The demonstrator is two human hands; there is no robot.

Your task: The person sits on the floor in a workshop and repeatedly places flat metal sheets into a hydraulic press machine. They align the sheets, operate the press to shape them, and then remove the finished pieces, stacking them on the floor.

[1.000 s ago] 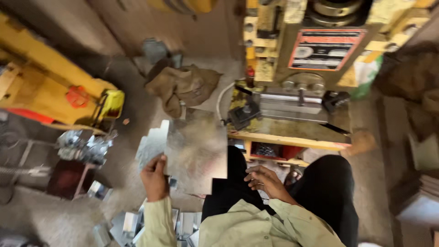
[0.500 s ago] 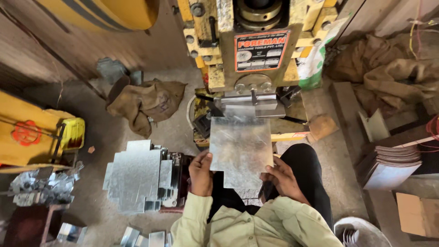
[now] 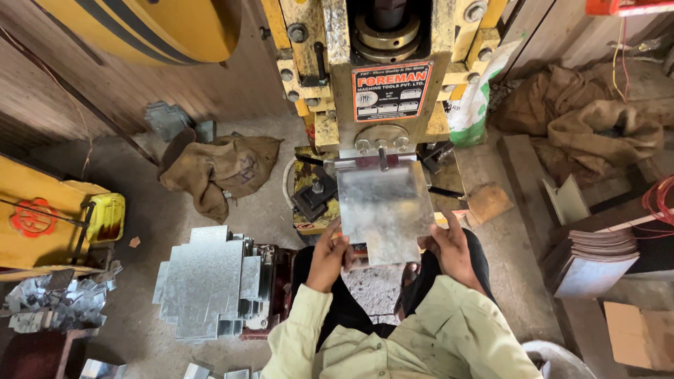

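We hold a flat metal sheet (image 3: 385, 214) with both hands, out in front of us at about 12 o'clock. Our left hand (image 3: 328, 256) grips the sheet at its near left corner, fingers curled over the edge, and our right hand (image 3: 449, 251) clamps its near right edge, thumb on top. The two hands are apart, one on each side of the sheet. The sheet is grey and shiny, roughly square, and its far edge lies right up against the foot of the yellow press (image 3: 382, 77) that stands straight ahead at 12 o'clock. We cannot tell whether that far edge rests on the press bed or hangs just over it.

At 9 o'clock from our left hand, a stack of cut metal sheets (image 3: 207, 281) with stepped corners lies on a low stand beside our knee. Further out at 9 o'clock, a heap of metal offcuts (image 3: 56, 302) sits on the floor near a yellow machine (image 3: 42, 217). At 10 o'clock, a brown sack (image 3: 221, 168) lies crumpled on the concrete floor (image 3: 140, 175). At 2 o'clock, more brown sacking (image 3: 583, 119) is piled up, and at 3 o'clock a pile of thin plates (image 3: 597, 256) rests on a bench. Our sleeves (image 3: 421, 344) are pale green.
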